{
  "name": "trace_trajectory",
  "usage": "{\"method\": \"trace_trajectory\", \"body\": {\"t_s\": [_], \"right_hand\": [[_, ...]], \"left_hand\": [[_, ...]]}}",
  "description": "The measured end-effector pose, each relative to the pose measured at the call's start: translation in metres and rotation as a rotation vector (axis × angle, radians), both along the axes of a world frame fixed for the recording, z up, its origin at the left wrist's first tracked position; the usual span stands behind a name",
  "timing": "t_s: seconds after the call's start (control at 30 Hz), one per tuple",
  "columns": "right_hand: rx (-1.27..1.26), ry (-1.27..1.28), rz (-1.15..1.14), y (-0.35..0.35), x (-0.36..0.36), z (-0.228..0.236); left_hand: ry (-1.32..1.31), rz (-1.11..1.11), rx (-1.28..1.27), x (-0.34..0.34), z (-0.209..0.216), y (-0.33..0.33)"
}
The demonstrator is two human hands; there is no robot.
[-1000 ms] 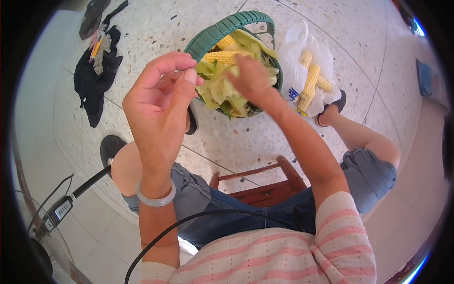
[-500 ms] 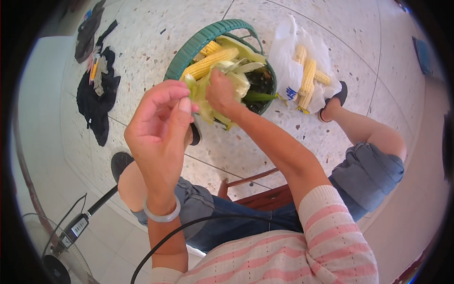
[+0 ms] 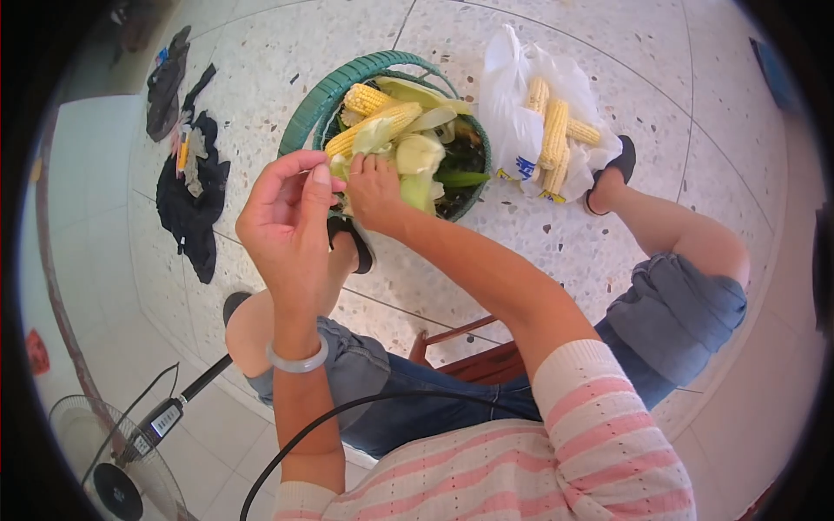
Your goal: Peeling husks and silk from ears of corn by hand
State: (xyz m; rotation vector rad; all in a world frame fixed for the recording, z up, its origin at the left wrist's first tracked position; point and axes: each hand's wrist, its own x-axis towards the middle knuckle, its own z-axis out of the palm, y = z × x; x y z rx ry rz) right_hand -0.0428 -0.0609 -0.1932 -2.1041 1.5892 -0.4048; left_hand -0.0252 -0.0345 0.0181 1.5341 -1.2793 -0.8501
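Note:
In front of me a green woven basket point(image 3: 300, 122) holds green and pale corn husks point(image 3: 420, 154), with peeled yellow corn cobs point(image 3: 375, 128) lying on top. My right hand point(image 3: 375, 193) reaches into the basket's near side, its fingers curled on a pale green husk. Just left of it, above the basket's near rim, my left hand point(image 3: 291, 208) is raised with thumb and fingertips pinched together. Whatever the pinch holds, if anything, is too small to make out. A pale bangle point(image 3: 297, 358) circles the left wrist.
A white plastic bag point(image 3: 508, 95) right of the basket has several peeled corn cobs point(image 3: 554, 135) on it. Dark cloths point(image 3: 187, 208) lie on the speckled floor at the left. A fan point(image 3: 122, 460) stands lower left; a black cable point(image 3: 347, 405) crosses my lap.
My right hand has moved slightly left and down over the husks, and the husk bundle has shifted. My left hand keeps its pinch. The whole view has shifted a little.

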Motion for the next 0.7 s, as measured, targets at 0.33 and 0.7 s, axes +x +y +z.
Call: {"method": "trace_trajectory", "body": {"t_s": [0.33,0.7], "right_hand": [[0.247,0.073,-0.099,-0.012,-0.105,-0.015],[0.265,0.064,0.051,-0.038,-0.110,-0.030]], "left_hand": [[0.075,-0.058,-0.087,0.010,-0.004,0.002],[0.057,-0.080,-0.087,0.017,0.003,0.006]]}}
